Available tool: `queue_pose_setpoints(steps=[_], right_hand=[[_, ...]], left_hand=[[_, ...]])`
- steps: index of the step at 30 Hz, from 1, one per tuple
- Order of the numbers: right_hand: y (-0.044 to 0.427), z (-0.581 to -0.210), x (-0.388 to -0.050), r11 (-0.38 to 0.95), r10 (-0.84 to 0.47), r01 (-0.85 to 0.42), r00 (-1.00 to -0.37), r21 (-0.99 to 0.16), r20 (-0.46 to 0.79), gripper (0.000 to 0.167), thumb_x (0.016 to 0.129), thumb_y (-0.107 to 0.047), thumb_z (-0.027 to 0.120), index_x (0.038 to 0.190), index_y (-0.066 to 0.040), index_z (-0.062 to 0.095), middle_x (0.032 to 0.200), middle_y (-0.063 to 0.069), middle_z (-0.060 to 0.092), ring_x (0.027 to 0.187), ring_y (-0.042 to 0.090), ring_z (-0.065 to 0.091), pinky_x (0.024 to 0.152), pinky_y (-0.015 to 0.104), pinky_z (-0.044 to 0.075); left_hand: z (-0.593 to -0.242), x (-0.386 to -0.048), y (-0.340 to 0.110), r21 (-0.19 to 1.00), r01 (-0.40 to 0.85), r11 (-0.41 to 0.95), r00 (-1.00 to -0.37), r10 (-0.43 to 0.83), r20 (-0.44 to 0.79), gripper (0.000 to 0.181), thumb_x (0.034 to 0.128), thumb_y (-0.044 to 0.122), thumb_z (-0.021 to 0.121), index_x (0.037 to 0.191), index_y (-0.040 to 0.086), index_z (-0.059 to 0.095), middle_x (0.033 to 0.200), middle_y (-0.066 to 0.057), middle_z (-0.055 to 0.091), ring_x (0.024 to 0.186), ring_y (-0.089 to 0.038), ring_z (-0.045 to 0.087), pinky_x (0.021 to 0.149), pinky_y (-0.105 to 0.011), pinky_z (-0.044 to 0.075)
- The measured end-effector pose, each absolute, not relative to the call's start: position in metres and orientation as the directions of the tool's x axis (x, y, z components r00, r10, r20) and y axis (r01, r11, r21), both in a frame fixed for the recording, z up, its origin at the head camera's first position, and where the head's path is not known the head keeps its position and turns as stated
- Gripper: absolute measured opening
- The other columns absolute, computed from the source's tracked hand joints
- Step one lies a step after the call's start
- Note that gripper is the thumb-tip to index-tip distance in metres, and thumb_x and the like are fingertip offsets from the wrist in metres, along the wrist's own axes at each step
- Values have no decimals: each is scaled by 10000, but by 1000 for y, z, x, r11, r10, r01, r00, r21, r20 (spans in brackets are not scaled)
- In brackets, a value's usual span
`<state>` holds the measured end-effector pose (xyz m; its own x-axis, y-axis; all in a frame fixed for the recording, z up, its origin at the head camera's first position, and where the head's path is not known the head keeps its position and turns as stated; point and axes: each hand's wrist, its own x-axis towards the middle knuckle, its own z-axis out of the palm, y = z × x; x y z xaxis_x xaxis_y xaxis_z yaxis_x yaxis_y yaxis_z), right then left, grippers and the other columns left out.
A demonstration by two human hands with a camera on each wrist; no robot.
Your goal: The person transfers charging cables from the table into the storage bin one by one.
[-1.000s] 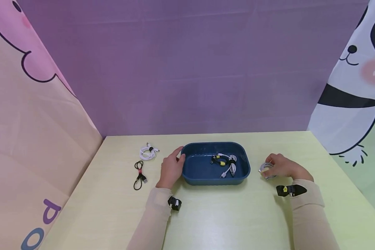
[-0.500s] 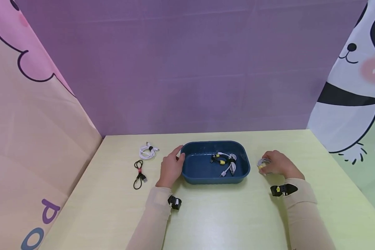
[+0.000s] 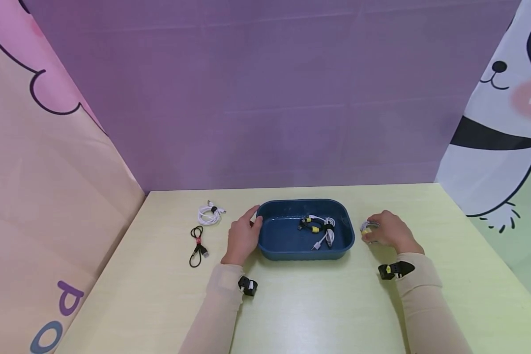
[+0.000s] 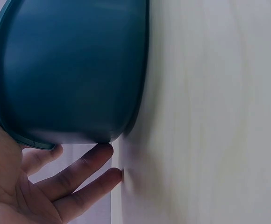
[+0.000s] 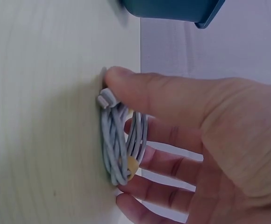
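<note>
A blue plastic bin (image 3: 287,256) stands mid-table, with a black-and-yellow cable (image 3: 310,226) and a white cable (image 3: 329,233) lying inside. Against the bin's left end is my left hand (image 3: 242,238); in the left wrist view its fingers (image 4: 82,170) are fairly straight, with one fingertip against the bin's outer wall. My right hand (image 3: 394,231) holds a coiled pale grey cable (image 5: 113,140) with a yellow tie between thumb and fingers, close to the tabletop right of the bin. Part of that coil is hidden behind the thumb.
Left of the bin lie a coiled white cable (image 3: 210,215) with a black tie and a black cable (image 3: 196,248) with a red tie. A purple backdrop (image 3: 274,98) rises behind the pale table (image 3: 318,309), with printed cloths at both sides.
My right hand has shifted left and slightly away from me with the grey cable, nearer the bin. The left hand and the bin stay in place.
</note>
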<state>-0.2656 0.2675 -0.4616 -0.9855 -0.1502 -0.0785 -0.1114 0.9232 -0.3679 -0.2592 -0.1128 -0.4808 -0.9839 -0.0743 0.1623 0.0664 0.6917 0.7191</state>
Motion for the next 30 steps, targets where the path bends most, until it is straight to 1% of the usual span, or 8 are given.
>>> queue_pose_setpoints(steps=[10, 17, 22, 30], right_hand=[[265, -461, -265, 926, -132, -92, -987, -366, -87, 576, 802, -268, 820, 1240, 73, 666, 1157, 283, 637, 1027, 418, 618, 889, 568, 512], [264, -463, -270, 924, -109, -72, -991, -374, -78, 573, 795, -310, 814, 1240, 27, 685, 1134, 251, 674, 986, 376, 644, 826, 527, 534], [266, -465, -272, 927, -122, -89, -990, -363, -70, 585, 786, -333, 812, 1240, 14, 686, 1110, 233, 670, 957, 357, 641, 787, 510, 532], [269, -466, -271, 921, -159, -121, -984, -370, -74, 570, 803, -332, 792, 1234, 25, 679, 1115, 232, 665, 959, 350, 636, 816, 526, 533]], left_hand=[[-479, -259, -112, 718, 57, 693, -984, -83, 158, 433, 1060, 301, 540, 1480, 199, 564, 862, -97, 729, 671, -194, 606, 581, -290, 415], [-479, -260, -113, 718, 71, 692, -981, -81, 175, 426, 1059, 292, 544, 1475, 202, 570, 814, -92, 712, 636, -190, 585, 569, -290, 402], [-480, -260, -112, 717, 72, 694, -980, -84, 179, 423, 1058, 283, 549, 1471, 193, 574, 826, -98, 715, 654, -197, 594, 575, -290, 408], [-480, -259, -113, 716, 82, 693, -981, -73, 182, 423, 1060, 279, 541, 1469, 177, 573, 818, -99, 722, 637, -194, 600, 562, -294, 405]])
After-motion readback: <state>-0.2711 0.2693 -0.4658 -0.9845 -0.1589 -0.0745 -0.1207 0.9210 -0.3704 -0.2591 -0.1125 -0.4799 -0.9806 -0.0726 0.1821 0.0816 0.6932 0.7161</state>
